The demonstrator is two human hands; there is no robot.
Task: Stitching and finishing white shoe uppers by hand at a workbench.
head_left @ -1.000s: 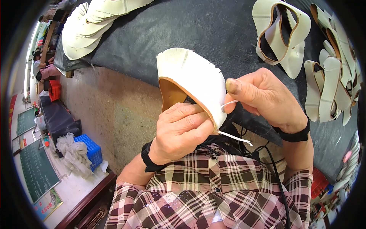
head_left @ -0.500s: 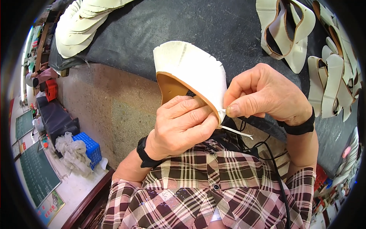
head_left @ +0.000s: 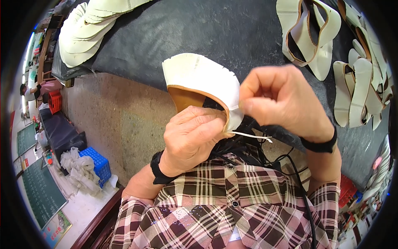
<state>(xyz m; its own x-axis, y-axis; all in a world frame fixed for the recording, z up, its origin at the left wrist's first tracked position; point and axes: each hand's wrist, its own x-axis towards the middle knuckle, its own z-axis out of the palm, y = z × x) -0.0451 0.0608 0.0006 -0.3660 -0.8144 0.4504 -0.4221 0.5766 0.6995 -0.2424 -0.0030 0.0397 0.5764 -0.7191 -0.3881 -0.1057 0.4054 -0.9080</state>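
My left hand (head_left: 192, 135) grips a white shoe upper (head_left: 203, 74) with a tan lining and brown edge. Its thumb is mostly out of sight, and the fingers reach over the lower rim into the opening. From the corner by those fingertips a thin white cord (head_left: 251, 135) sticks out to the right. My right hand (head_left: 280, 97), somewhat blurred, is at the upper's right side. Its thumb and forefinger are pinched together close to the white surface, and whatever lies between them cannot be made out.
A black-covered table (head_left: 166, 37) spans the far side. On it lie a stack of white pieces (head_left: 89, 37) at left and several finished-looking uppers (head_left: 309, 37) at right. Black cables (head_left: 290, 162) hang by my waist. A blue crate (head_left: 96, 164) stands at far left.
The upper has come slightly nearer and left with my left hand. My right hand has risen and turned, its pinch now higher along the upper's side.
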